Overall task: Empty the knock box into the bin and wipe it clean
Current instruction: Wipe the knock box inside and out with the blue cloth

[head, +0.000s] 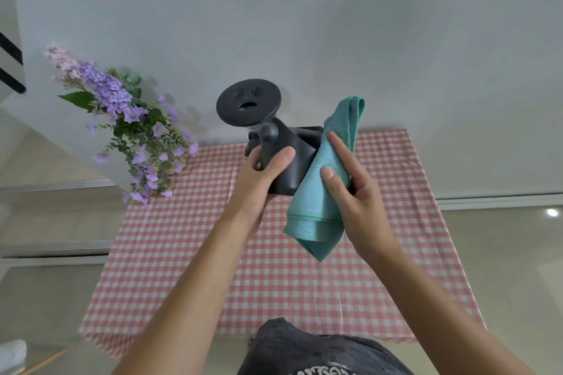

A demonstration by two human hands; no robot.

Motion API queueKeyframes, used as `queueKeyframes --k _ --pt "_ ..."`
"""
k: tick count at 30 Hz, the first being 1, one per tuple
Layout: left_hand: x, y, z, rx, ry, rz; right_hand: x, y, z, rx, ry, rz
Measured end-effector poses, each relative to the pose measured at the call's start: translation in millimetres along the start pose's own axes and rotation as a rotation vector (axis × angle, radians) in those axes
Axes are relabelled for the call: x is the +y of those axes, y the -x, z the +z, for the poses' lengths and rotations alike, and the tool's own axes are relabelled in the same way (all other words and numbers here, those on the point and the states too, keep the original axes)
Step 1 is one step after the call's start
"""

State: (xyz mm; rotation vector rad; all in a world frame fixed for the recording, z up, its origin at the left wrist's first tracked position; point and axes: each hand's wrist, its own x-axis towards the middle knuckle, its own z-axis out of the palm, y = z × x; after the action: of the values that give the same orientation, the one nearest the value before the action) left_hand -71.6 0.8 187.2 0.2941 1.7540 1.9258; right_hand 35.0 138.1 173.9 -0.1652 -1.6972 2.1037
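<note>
In the head view, a dark knock box (297,167) is held up above a table covered by a pink-and-white checked cloth (274,268). The box is gripped at its left side by the left hand (262,179), the thumb laid across its top and the fingers wrapped around a rounded black knob. A teal microfibre cloth (323,186) is pressed against the right side of the box by the right hand (353,192), the thumb and fingers being closed over the folded fabric. Behind the box, a black round-topped appliance (248,102) is seen at the far edge of the table. Purple artificial flowers (131,128) are placed at the far left. White lettering is printed on the person's dark shirt (320,353), but it cannot be read.
</note>
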Motion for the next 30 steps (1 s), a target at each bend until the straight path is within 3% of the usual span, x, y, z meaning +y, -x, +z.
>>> queueKeyframes --k 4,10,20,27,30 --pt "-2 1 -1 -0.062 0.292 -0.036 3 1 5 0.058 -0.186 0.102" --pt "-4 -3 -12 -0.143 0.331 -0.036 0 -3 -1 0.023 -0.39 0.21" --pt "-11 -2 -11 0.192 -0.315 0.266 14 8 -7 0.062 -0.229 0.201" --pt "1 8 -12 0.089 -0.406 0.216 13 11 -15 -0.066 -0.049 0.121" --pt "5 12 -22 -0.043 -0.429 0.261 10 6 -30 -0.105 -0.002 0.168"
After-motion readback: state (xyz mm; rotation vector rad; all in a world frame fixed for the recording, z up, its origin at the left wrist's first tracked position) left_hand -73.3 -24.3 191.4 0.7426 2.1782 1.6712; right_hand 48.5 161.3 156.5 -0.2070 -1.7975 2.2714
